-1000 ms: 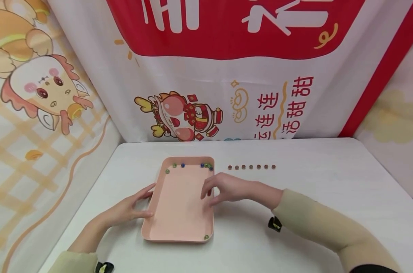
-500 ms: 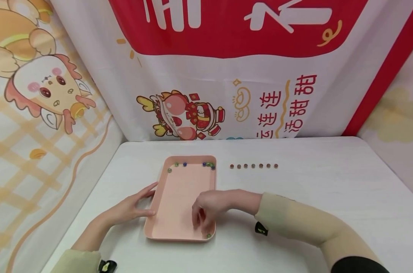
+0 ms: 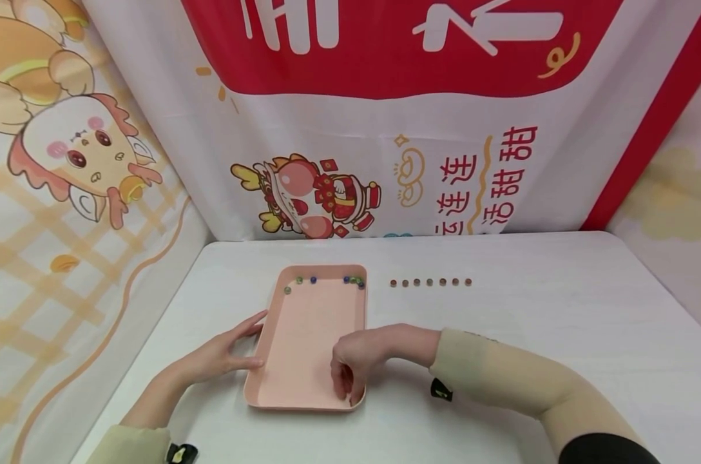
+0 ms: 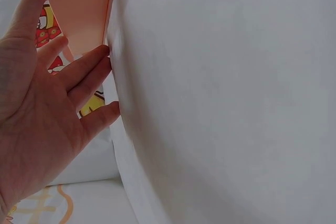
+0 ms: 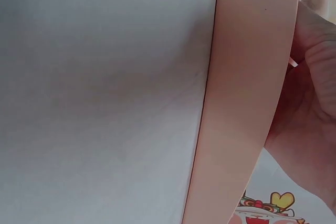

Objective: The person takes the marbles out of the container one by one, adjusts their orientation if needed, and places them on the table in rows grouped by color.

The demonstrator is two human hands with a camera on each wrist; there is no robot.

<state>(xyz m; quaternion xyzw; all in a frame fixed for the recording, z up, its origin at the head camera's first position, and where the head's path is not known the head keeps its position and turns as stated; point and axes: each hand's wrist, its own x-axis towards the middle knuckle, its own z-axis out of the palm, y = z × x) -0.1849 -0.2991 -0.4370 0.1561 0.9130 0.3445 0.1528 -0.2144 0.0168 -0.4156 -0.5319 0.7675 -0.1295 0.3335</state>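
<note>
A shallow pink tray [image 3: 304, 335] lies on the white table, with several green and blue glass marbles along its far end, such as a blue marble [image 3: 313, 280]. My left hand [image 3: 214, 354] has its fingers and thumb spread against the tray's left side, also seen in the left wrist view beside the tray wall [image 4: 79, 3]. My right hand [image 3: 359, 361] reaches over the right rim into the near right corner. Its thumb and fingertips come together there on a green marble, which they hide. In the right wrist view the tray's outer wall [image 5: 247, 87] covers the fingertips.
On the table [image 3: 530, 309], right of the tray's far end, several small brownish marbles [image 3: 430, 282] stand in a straight, spaced row. A printed cloth [image 3: 379, 116] hangs behind the table, and another patterned cloth [image 3: 95, 193] rises at the left.
My right hand has moved toward me from the tray's right rim into the near right corner, and its fingertips now cover the green marble there. The left hand stays against the tray.
</note>
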